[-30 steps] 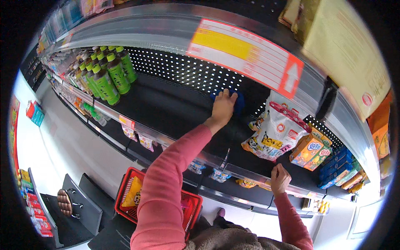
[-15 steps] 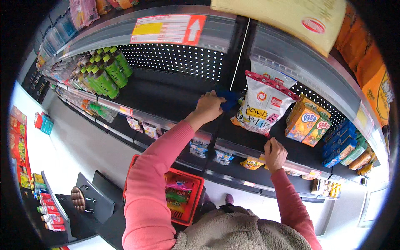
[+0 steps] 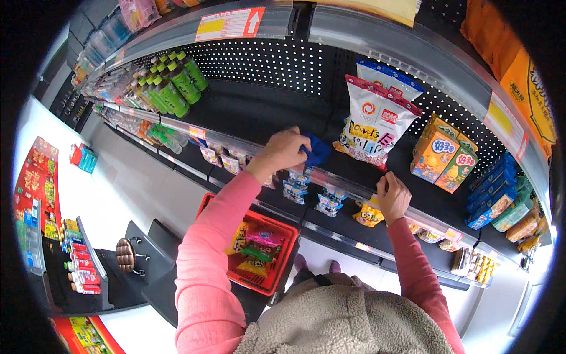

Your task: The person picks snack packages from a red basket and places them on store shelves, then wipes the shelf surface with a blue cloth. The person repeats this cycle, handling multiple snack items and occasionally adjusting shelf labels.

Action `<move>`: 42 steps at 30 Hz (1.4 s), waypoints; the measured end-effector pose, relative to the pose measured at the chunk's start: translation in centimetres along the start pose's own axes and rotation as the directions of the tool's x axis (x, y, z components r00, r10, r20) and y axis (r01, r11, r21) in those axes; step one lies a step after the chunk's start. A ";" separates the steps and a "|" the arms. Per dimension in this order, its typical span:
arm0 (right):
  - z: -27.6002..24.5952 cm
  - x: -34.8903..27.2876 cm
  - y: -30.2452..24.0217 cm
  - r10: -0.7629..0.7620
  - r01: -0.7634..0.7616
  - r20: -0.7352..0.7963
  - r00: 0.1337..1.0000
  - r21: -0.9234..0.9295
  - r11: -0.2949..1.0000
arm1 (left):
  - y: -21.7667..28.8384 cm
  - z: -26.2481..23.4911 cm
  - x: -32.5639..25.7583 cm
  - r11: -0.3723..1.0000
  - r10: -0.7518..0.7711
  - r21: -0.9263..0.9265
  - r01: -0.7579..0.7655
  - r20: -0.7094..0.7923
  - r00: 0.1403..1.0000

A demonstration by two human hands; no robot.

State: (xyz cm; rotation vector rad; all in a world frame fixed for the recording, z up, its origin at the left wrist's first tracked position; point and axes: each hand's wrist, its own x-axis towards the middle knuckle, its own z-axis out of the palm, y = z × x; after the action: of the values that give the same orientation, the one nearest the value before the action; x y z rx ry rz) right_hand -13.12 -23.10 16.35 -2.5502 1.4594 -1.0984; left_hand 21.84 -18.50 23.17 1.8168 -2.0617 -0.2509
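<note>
A crumpled blue cloth [image 3: 316, 150] is gripped in my left hand [image 3: 282, 152], whose fingers are closed round it at the front edge of the black shelf [image 3: 253, 106]. My right hand [image 3: 394, 196] has its fingers curled at the same shelf's front rail, just below a white chip bag with a red top [image 3: 377, 124]. Whatever may be inside the right fingers is hidden. The bag stands upright, apart from the left hand, and a second white bag with a blue top [image 3: 392, 79] shows behind it.
Green-labelled bottles [image 3: 171, 88] stand on the shelf's left part. Right of the chip bags are snack boxes [image 3: 439, 153] and blue packs [image 3: 489, 197]. Small snack bags [image 3: 330, 202] fill the tier below. Behind my left arm sits a red basket [image 3: 283, 268] holding colourful packets.
My left hand has drawn the blue cloth from farther back on the shelf to its front edge. My right hand stays at the rail. The view has shifted.
</note>
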 end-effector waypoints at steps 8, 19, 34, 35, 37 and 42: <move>0.2 -0.2 0.3 -0.002 0.003 -0.002 1.000 0.016 1.000 | 0.5 -2.3 -6.3 -0.122 -0.382 -0.986 -0.109 -0.055 0.922; -0.4 0.2 0.7 -0.039 0.033 0.057 0.998 0.102 0.994 | 7.5 7.0 -18.4 -0.688 -0.492 -0.655 -0.313 0.105 0.864; 0.4 -9.8 -10.8 -0.266 -0.812 0.880 0.393 0.468 0.348 | 13.1 12.9 -23.7 -0.751 -0.580 -0.578 -0.319 0.348 0.736; 0.5 -10.2 -11.1 -0.247 -0.836 0.886 0.391 0.455 0.306 | 13.3 13.7 -23.7 -0.738 -0.581 -0.583 -0.338 0.296 0.758; 1.2 -10.5 -11.3 -0.236 -0.819 0.907 0.350 0.418 0.394 | 13.7 15.6 -24.4 -0.755 -0.572 -0.578 -0.311 0.348 0.742; 1.6 -12.3 -10.3 -0.198 -0.845 0.947 0.254 0.317 0.432 | 15.0 21.5 -26.4 -0.792 -0.478 -0.602 -0.100 0.509 0.716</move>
State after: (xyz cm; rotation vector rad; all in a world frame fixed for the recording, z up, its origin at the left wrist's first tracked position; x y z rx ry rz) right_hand -8.35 -8.48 11.56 -1.3085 0.7422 0.0240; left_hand 2.11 7.22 4.87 0.6104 0.2784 -1.3997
